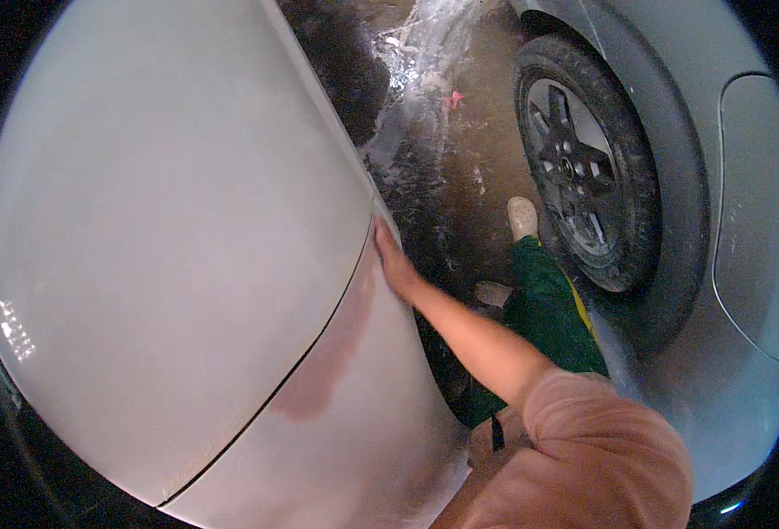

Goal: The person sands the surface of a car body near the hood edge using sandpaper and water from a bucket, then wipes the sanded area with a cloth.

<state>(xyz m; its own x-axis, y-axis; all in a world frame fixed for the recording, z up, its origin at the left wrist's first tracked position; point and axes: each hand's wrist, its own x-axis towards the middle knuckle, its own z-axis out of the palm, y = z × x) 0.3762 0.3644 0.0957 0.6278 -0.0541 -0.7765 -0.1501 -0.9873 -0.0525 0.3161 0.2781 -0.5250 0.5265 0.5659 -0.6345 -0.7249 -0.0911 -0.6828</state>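
My right hand (pixel 393 260) reaches across from the lower right and rests on the edge of a white car body panel (pixel 380 388). Its fingers look stretched out against the surface, close to the upper end of a dark curved seam. I make out nothing in the hand, though what lies under the palm is hidden. Below the fingers, a dull pinkish patch (pixel 319 383) spreads along the panel beside the seam. Across the seam lies a larger smooth white panel (pixel 178 220). My left hand is out of the picture.
At the right stands another, bluish-grey car (pixel 733 423) with a dirty wheel (pixel 583 167). A narrow strip of wet, stained floor (pixel 486 132) runs between the two cars. A small red scrap (pixel 454 100) lies on it. My legs and pale clogs (pixel 521 218) occupy the gap.
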